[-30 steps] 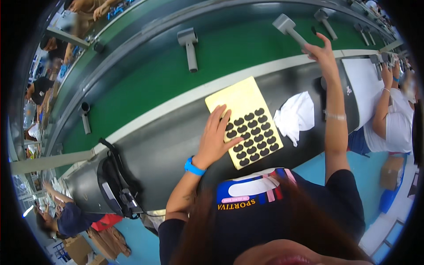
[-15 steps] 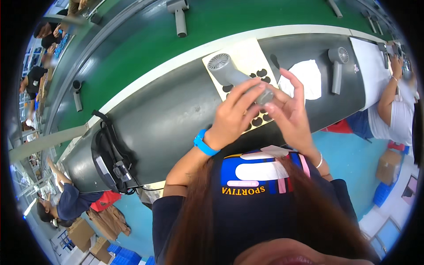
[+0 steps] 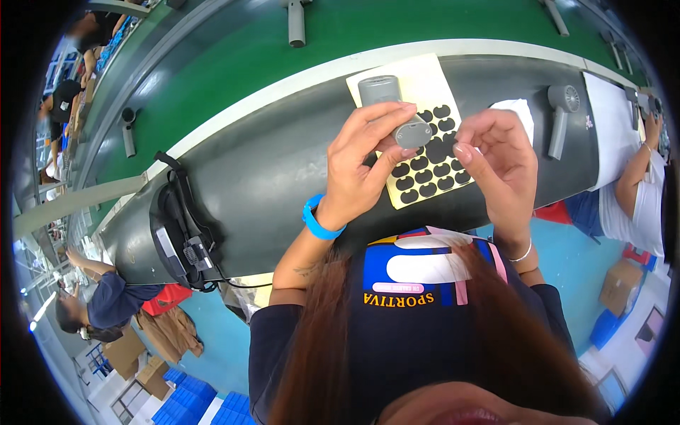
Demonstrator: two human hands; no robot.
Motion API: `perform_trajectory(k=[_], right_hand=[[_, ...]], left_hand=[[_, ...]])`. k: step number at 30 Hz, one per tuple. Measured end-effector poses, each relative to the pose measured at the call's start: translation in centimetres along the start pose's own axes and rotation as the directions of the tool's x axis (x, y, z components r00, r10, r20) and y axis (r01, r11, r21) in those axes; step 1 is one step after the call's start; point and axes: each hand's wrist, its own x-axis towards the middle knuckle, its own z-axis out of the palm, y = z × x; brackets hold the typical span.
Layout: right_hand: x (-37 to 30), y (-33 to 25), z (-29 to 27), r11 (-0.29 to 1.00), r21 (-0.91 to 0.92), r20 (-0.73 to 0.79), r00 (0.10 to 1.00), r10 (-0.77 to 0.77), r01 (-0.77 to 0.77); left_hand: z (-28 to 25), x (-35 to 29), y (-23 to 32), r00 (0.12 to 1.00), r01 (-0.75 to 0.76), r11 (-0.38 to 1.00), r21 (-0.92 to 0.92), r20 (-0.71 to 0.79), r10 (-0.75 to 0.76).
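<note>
My left hand (image 3: 365,156) is closed around the handle of a grey handheld fan (image 3: 379,90). The handle's oval end cap (image 3: 414,133) faces me, and the fan's head points away to the far side. Just right of it, my right hand (image 3: 501,163) pinches a black rounded sticker (image 3: 440,149) between thumb and forefinger. Beneath both hands lies a pale yellow sheet (image 3: 398,198) with rows of black stickers (image 3: 423,176) on it; the hands and the fan hide part of the sheet.
Another grey fan (image 3: 559,124) lies on the dark bench (image 3: 276,163) at right, near a white cloth-like piece (image 3: 523,113). A black bag-like item with straps (image 3: 177,237) sits at left. Beyond runs a green conveyor (image 3: 397,28) carrying more fans. Co-workers sit at both sides.
The fan has turned: its round grille no longer shows and the handle's end now faces me. My right hand has come off the fan to the right and now pinches a black sticker.
</note>
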Motion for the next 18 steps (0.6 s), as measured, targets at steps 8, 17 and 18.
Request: perform_trajectory(k=[8, 17, 18], right_hand=[[0.4, 0.7, 0.0, 0.998, -0.052, -0.012, 1.0, -0.026, 0.025], [0.4, 0.9, -0.1, 1.0, -0.022, -0.049, 0.999, 0.016, -0.017], [0.4, 0.9, -0.1, 0.999, -0.029, -0.04, 0.999, 0.015, -0.016]], left_hand=[[0.6, 0.3, 0.7, 0.992, 0.118, 0.961, -0.249, 0.066, -0.105], [1.2, 0.1, 0.5, 0.986, 0.166, 0.902, -0.4, 0.072, -0.15], [1.2, 0.1, 0.5, 0.986, 0.168, 0.902, -0.398, 0.072, -0.151]])
